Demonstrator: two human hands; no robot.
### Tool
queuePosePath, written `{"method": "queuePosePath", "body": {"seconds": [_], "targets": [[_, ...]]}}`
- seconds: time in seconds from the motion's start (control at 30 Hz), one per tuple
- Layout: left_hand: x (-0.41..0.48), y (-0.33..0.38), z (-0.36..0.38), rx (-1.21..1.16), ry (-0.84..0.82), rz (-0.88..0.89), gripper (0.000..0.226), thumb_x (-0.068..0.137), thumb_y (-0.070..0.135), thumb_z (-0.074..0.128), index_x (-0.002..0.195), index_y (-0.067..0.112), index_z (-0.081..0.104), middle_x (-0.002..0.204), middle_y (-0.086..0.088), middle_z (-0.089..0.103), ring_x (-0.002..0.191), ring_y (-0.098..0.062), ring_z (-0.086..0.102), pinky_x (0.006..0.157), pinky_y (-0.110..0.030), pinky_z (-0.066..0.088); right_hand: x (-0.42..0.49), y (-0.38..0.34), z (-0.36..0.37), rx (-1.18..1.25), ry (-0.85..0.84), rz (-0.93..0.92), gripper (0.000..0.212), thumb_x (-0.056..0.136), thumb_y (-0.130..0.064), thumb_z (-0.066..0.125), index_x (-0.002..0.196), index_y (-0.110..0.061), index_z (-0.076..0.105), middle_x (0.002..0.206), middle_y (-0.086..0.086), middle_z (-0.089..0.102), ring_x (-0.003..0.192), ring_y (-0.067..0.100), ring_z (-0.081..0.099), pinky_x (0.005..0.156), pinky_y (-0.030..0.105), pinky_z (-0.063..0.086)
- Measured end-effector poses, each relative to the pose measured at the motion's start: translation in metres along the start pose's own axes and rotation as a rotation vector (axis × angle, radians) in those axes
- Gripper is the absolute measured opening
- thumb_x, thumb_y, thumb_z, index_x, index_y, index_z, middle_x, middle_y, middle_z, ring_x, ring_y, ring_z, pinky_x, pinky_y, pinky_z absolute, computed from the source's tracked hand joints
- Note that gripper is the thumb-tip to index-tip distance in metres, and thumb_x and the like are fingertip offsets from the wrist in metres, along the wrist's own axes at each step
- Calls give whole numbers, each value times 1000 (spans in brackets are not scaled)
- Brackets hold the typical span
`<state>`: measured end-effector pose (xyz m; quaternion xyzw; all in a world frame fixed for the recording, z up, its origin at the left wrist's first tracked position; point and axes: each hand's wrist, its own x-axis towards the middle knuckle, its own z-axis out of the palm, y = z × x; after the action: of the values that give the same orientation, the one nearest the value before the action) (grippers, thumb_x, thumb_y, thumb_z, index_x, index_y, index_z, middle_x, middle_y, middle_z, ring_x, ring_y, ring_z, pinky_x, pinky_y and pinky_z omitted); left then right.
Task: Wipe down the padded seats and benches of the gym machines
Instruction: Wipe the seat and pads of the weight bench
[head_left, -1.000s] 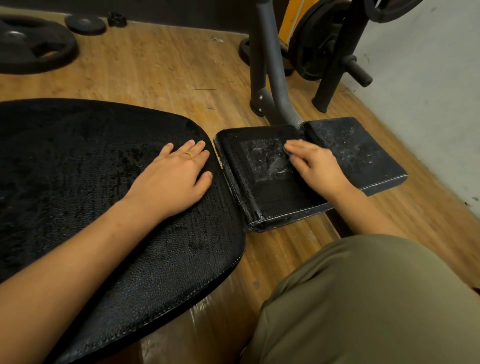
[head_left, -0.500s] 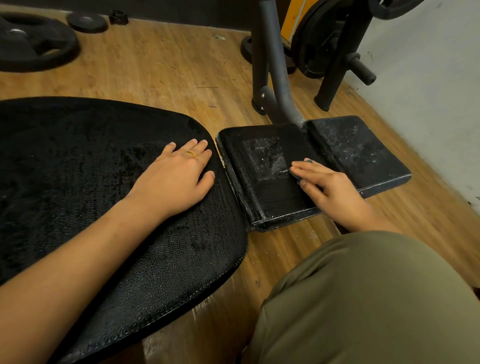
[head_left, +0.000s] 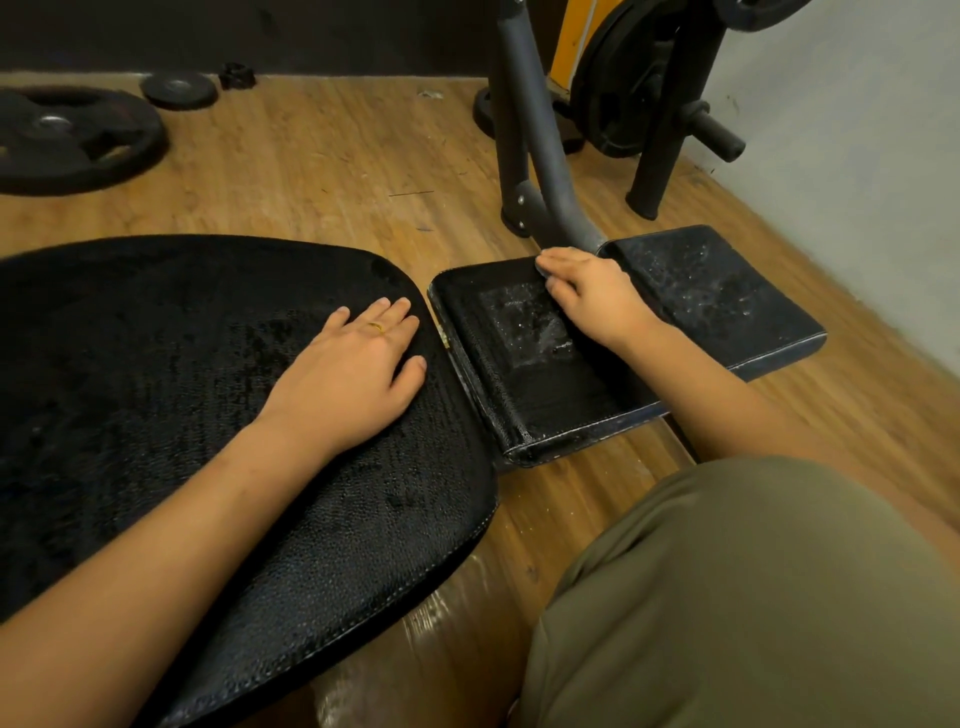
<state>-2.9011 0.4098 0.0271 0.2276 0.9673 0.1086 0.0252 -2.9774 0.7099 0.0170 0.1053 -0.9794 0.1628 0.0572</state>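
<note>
An olive-trousered knee (head_left: 753, 597) fills the lower right of the frame. To its left, a large black padded seat (head_left: 156, 395) with a pebbled, glistening surface spreads across the left half. The left hand (head_left: 348, 374), wearing a gold ring (head_left: 376, 327), lies flat on the seat near its right edge, its grip open and the fingers straight.

Just right of the seat, at the centre, is a smaller black pad (head_left: 524, 395) speckled with pale droplets. A second pad (head_left: 727, 301) sits to its right. The right hand (head_left: 592, 301) rests on the near pad's far edge, fingers together and lightly bent. Their tips press on the padding and the grip closes on nothing.

Beyond the pads, a grey metal post (head_left: 524, 130) rises from the wooden floor (head_left: 322, 156). A large weight plate (head_left: 72, 140) and a small one (head_left: 179, 91) lie in the upper left. Another plate (head_left: 623, 88) hangs on a rack in the upper right.
</note>
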Motion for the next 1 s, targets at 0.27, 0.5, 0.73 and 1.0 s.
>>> {"method": "queuePosePath", "body": {"seconds": [0.27, 0.5, 0.73, 1.0], "targets": [[3, 1, 1, -11, 13, -2, 57, 103, 41, 35, 153, 14, 33, 163, -3, 23, 152, -16, 16, 123, -43, 12, -96, -2, -18, 71, -46, -37, 38, 100, -16, 58, 138, -16, 59, 146, -6, 52, 144, 12, 36, 121, 33, 26], [7, 1, 3, -4, 13, 10, 57, 102, 41, 35, 152, 13, 35, 163, -4, 23, 151, -18, 18, 122, -45, 14, -99, 1, -19, 58, -61, -53, 39, 99, -13, 58, 138, -10, 58, 145, 0, 52, 143, 14, 37, 121, 29, 24], [6, 2, 1, 3, 0, 3, 58, 103, 42, 34, 153, 13, 32, 164, -4, 21, 152, -17, 16, 123, -44, 12, -2, -3, -3, 9, -59, -34, 38, 102, -15, 52, 140, -10, 56, 148, 6, 51, 142, 24, 40, 121, 29, 21], [6, 0, 2, -9, 4, 5, 57, 103, 41, 34, 153, 13, 32, 164, -4, 21, 152, -17, 15, 122, -44, 11, -59, -3, -18, 13, -122, -102, 41, 101, -13, 54, 142, -12, 54, 149, 2, 49, 146, 20, 34, 123, 40, 25]]}}
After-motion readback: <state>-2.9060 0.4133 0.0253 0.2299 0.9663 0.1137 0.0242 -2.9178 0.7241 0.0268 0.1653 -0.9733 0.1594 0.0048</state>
